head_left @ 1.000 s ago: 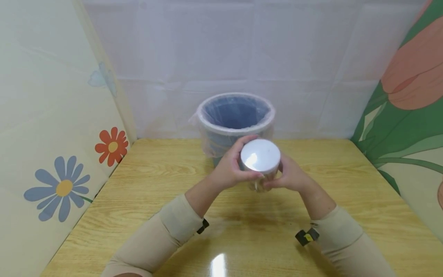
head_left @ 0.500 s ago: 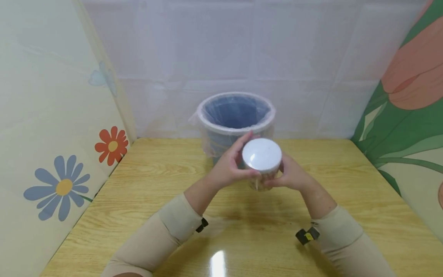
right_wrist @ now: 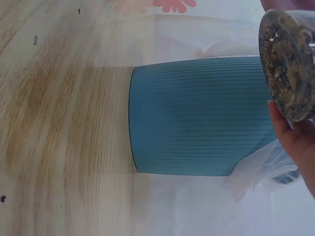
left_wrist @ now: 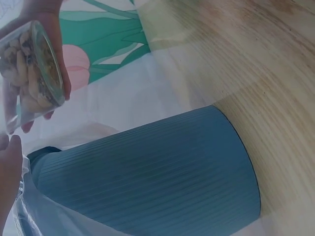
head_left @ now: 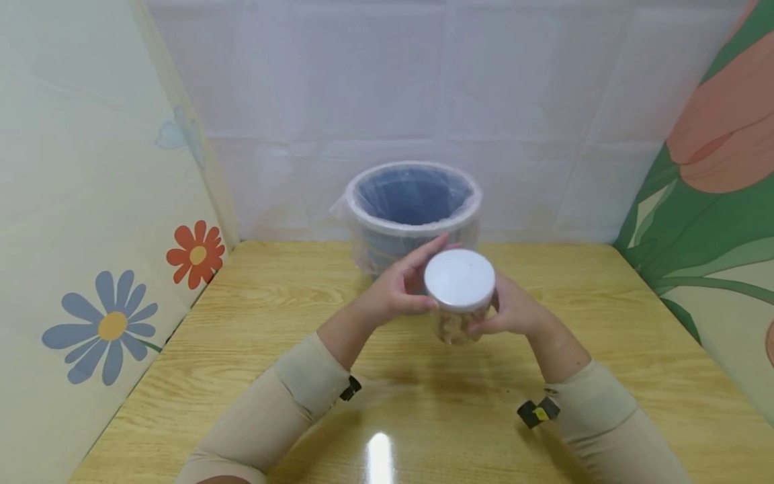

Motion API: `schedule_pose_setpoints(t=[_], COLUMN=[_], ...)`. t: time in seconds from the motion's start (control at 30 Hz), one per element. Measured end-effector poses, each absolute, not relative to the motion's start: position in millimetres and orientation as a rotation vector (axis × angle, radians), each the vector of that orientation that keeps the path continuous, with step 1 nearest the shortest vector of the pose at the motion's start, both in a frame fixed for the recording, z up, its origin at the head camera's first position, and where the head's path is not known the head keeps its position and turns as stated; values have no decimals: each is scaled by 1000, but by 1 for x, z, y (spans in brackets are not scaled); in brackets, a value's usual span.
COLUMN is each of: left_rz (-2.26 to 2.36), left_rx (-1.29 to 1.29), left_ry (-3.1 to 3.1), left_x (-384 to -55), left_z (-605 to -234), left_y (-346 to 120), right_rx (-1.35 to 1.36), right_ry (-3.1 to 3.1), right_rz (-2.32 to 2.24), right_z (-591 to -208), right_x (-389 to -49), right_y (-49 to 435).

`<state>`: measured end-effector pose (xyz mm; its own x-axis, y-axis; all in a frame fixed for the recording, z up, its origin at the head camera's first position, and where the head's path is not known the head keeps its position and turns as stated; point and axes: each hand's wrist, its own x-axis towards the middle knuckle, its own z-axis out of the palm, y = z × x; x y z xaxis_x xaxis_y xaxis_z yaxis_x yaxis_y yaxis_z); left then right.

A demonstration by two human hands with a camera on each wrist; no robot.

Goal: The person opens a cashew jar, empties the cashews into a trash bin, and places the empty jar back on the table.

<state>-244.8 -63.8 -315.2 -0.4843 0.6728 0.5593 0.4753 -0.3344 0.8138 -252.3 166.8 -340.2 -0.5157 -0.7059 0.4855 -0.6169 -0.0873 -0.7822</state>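
A clear jar [head_left: 449, 325] with a white lid [head_left: 459, 279] is held up over the table, in front of a bin, its lid tipped toward me. Pale brown pieces [left_wrist: 30, 81] fill it, with dark crumbs [right_wrist: 288, 69] at its bottom. My right hand [head_left: 515, 306] grips the jar's body from the right, thumb in front. My left hand [head_left: 393, 290] is at the lid's left side with fingers spread; its thumb tip is right at the lid's rim and its index finger reaches behind. Part of the left fingers is hidden by the lid.
The blue-green ribbed bin [right_wrist: 197, 118], lined with a clear plastic bag [head_left: 363, 252], stands at the back of the wooden table [head_left: 272, 302]. A white sheet [head_left: 514, 101] hangs behind it. Flower-printed panels [head_left: 111, 329] flank both sides.
The jar has shifted slightly right and toward me. My left fingers have loosened and drawn back left from the lid, while the right hand keeps its grip.
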Motion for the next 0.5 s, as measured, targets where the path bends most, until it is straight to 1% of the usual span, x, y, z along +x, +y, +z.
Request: schedule_pose_setpoints(t=[0.5], left_rz=[1891], left_rx=[1464], left_ry=[1627], left_x=[-246], left_z=[-311], left_y=[-65], right_rx=[-1590], right_ry=[1961], right_rz=[-1625], right_z=[-340], right_x=[-252], right_y=[169])
